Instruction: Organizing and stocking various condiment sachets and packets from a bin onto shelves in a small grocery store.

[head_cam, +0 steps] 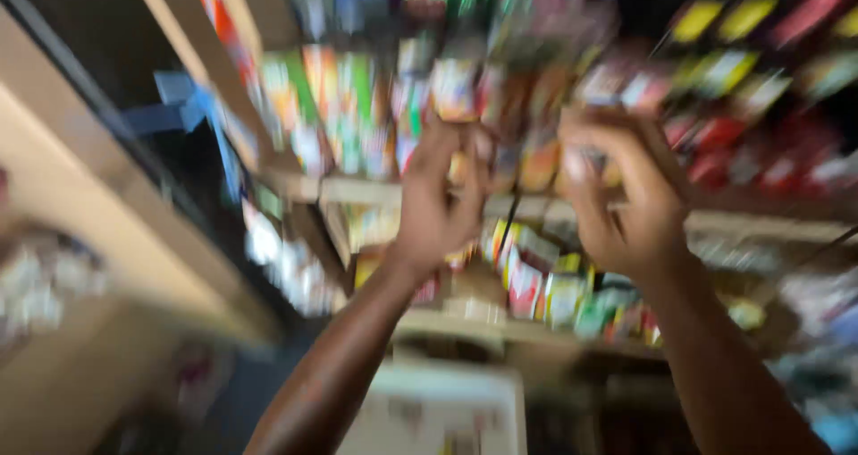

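Hands up high at the shelves, both of them, and the whole view is smeared with motion blur. Left hand [435,196] is raised with its back to the camera, fingers curled in toward the packets [500,142] on the upper wooden shelf [357,189]; they look bent around something small and pale at the fingertips, but the blur is too heavy to tell whether it is actually gripped. Right hand [623,196] is up beside it, a gap between the two, fingers also curled and close together, pressed in among the same row of packets; again I cannot tell if it holds one. The packets sit at fingertip level, straight ahead of both hands, a jumble of red, orange and green. Below the wrists runs a lower shelf [465,327] with more small boxes [545,290], red, yellow and green, standing in a row. Off to the right, red and yellow packages [751,80] fill the dark racks. To the left, something blue [183,106] hangs off a wooden frame [116,205]. Down at the bottom, between the forearms, a pale box [438,415] sits, too blurred to make out.
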